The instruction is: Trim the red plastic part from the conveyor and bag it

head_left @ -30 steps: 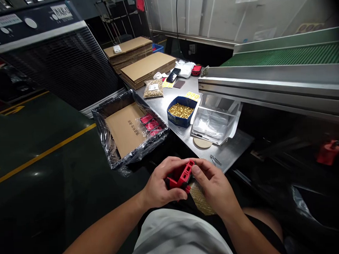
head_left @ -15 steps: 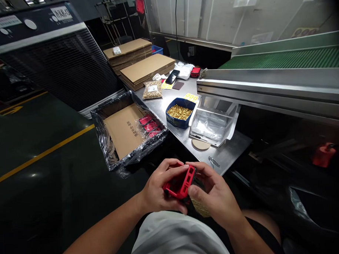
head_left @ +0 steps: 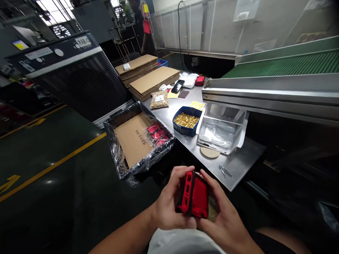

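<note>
Now, both hands closed around the red case (head_left: 194, 194) at six o'clock: left hand (head_left: 169, 203) gripping its left edge, right hand (head_left: 221, 217) cupping underneath. Up at twelve o'clock on the surface (head_left: 237, 165), blue bin (head_left: 186, 122) of brass pieces.

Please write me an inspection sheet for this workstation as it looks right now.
Surface: steel table, partly bare near its front corner.
Job's things: red case held upright between both hands; bubble wrap behind it.
Clutter: blue bin of brass parts, clear tray, tweezers, round disc, bagged parts, phone.
Hands: left hand and right hand both grip the case.
Cables: one black cable down the wall.
Surroundings: lined carton, flat cardboard stacks, green conveyor, yellow floor lines.
</note>
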Motion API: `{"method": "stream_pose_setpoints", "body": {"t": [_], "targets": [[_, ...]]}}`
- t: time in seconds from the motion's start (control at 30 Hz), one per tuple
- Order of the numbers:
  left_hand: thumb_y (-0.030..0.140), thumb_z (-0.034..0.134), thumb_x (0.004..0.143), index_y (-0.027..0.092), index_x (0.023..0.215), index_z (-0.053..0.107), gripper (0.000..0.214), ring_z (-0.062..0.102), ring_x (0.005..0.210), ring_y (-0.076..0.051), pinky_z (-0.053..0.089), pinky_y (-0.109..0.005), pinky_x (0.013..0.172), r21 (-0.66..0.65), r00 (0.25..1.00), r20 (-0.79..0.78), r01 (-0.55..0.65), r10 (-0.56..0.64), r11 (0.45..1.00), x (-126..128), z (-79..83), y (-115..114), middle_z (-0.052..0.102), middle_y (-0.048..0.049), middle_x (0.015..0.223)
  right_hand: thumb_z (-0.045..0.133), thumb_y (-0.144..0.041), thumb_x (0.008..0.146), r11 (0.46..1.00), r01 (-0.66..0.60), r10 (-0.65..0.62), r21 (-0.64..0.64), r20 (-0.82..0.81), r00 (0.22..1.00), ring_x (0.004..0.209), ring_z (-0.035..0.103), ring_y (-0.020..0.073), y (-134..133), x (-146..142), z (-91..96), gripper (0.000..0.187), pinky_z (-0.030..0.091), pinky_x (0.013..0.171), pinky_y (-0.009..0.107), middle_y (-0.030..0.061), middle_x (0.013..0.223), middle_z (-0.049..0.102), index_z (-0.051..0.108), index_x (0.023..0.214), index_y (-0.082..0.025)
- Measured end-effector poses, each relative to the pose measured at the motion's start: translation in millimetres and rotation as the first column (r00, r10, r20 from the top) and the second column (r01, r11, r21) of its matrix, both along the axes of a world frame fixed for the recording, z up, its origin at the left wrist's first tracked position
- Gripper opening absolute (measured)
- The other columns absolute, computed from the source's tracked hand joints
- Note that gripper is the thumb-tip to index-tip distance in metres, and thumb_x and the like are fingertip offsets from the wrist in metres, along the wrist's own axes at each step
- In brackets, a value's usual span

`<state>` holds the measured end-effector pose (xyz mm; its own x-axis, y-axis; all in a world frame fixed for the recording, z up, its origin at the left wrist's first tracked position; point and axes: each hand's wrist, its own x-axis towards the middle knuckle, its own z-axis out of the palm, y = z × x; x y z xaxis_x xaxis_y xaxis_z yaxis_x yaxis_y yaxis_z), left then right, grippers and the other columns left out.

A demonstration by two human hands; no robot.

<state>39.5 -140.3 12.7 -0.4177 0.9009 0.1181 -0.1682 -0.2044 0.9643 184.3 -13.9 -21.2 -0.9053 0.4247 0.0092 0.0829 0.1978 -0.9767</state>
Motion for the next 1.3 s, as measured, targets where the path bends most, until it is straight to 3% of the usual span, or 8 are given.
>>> {"method": "stream_pose_setpoints", "body": {"t": [0.43, 0.6, 0.67, 0.73, 0.8, 0.93, 1.1, 1.3], "targets": [[0.028, 0.058, 0.091, 0.011, 0.08, 0.066, 0.022, 0.064, 0.092, -0.023, 0.049, -0.033, 0.088, -0.165, 0.824, 0.444, -0.312, 0.353, 0.936, -4.8, -1.7, 21.6, 0.069, -0.0109, 0.091, 0.071, -0.028, 0.074, 0.898, 0.139, -0.116, 0.417, -0.081, 0.99, 0.123, 0.05, 0.0281, -3.6, -4.7, 4.1, 0.077, 0.052, 0.099, 0.041, 0.013, 0.136, 0.043, 0.037, 0.143, -0.024], [0.037, 0.054, 0.093, 0.01, 0.089, 0.068, 0.03, 0.062, 0.1, -0.024, 0.046, -0.036, 0.094, -0.124, 0.786, 0.573, -0.196, 0.232, 0.973, -7.6, -16.8, 20.3, 0.066, -0.0143, 0.106, 0.071, -0.046, 0.078, 0.996, -0.087, 0.087, -0.012, 0.042, 0.995, 0.118, 0.055, 0.0272, -2.9, -4.2, 7.1, 0.068, 0.048, 0.101, 0.041, 0.0111, 0.131, 0.052, 0.046, 0.138, -0.025], [0.049, 0.046, 0.096, 0.008, 0.115, 0.063, 0.049, 0.056, 0.114, -0.029, 0.042, -0.04, 0.102, -0.06, 0.726, 0.683, -0.047, 0.076, 0.997, -4.3, -19.7, 17.6, 0.06, -0.02, 0.122, 0.044, -0.064, 0.09, 0.869, -0.218, 0.271, -0.444, 0.057, 0.961, 0.101, 0.064, 0.0267, -7.4, -6.1, 11.8, 0.06, 0.053, 0.088, 0.04, 0.0142, 0.114, 0.064, 0.057, 0.127, -0.018], [0.062, 0.036, 0.095, 0.008, 0.132, 0.053, 0.067, 0.053, 0.12, -0.033, 0.041, -0.045, 0.102, 0.006, 0.604, 0.796, 0.078, -0.052, 0.997, 0.4, -20.7, 16.0, 0.057, -0.0225, 0.126, 0.008, -0.073, 0.09, 0.584, -0.231, 0.42, -0.778, 0.046, 0.906, 0.079, 0.069, 0.0267, -13.0, -7.9, 14.6, 0.086, 0.055, 0.067, 0.039, 0.0177, 0.095, 0.069, 0.061, 0.118, -0.011], [0.067, 0.031, 0.094, 0.011, 0.132, 0.053, 0.071, 0.056, 0.116, -0.035, 0.043, -0.049, 0.1, 0.035, 0.487, 0.87, 0.086, -0.073, 0.996, 4.5, -21.0, 15.9, 0.061, -0.0195, 0.118, -0.004, -0.075, 0.087, 0.541, -0.176, 0.438, -0.822, 0.097, 0.894, 0.065, 0.067, 0.0252, -14.2, -7.6, 11.3, 0.096, 0.051, 0.055, 0.035, 0.0168, 0.081, 0.069, 0.063, 0.11, -0.009], [0.064, 0.034, 0.095, 0.01, 0.124, 0.057, 0.066, 0.064, 0.099, -0.031, 0.044, -0.051, 0.1, -0.06, 0.399, 0.913, -0.066, 0.082, 0.996, 6.4, -23.1, 18.9, 0.066, -0.0153, 0.104, 0.033, -0.064, 0.094, 0.998, 0.05, -0.032, -0.045, 0.334, 0.942, 0.074, 0.06, 0.0206, 15.5, -0.1, -22.2, 0.057, 0.049, 0.069, 0.035, 0.0086, 0.081, 0.065, 0.065, 0.094, -0.016], [0.066, 0.042, 0.092, 0.009, 0.126, 0.056, 0.068, 0.064, 0.093, -0.032, 0.048, -0.05, 0.092, -0.218, 0.43, 0.87, -0.101, 0.24, 0.971, 5.9, -26.3, 23.4, 0.065, -0.0164, 0.103, 0.053, -0.051, 0.09, 0.526, 0.219, -0.583, 0.822, 0.161, 0.797, 0.101, 0.053, 0.031, 83.3, 6.1, -89.3, 0.052, 0.047, 0.085, 0.043, 0.0162, 0.112, 0.059, 0.058, 0.125, -0.014], [0.068, 0.043, 0.09, 0.01, 0.123, 0.058, 0.069, 0.064, 0.094, -0.03, 0.051, -0.044, 0.088, -0.302, 0.429, 0.842, -0.129, 0.328, 0.945, 8.0, -25.4, 25.3, 0.064, -0.016, 0.105, 0.054, -0.044, 0.09, 0.502, 0.23, -0.552, 0.834, 0.104, 0.828, 0.087, 0.059, 0.0228, 112.9, 13.6, -121.5, 0.034, 0.049, 0.077, 0.033, 0.008, 0.093, 0.064, 0.068, 0.105, -0.017]]}}
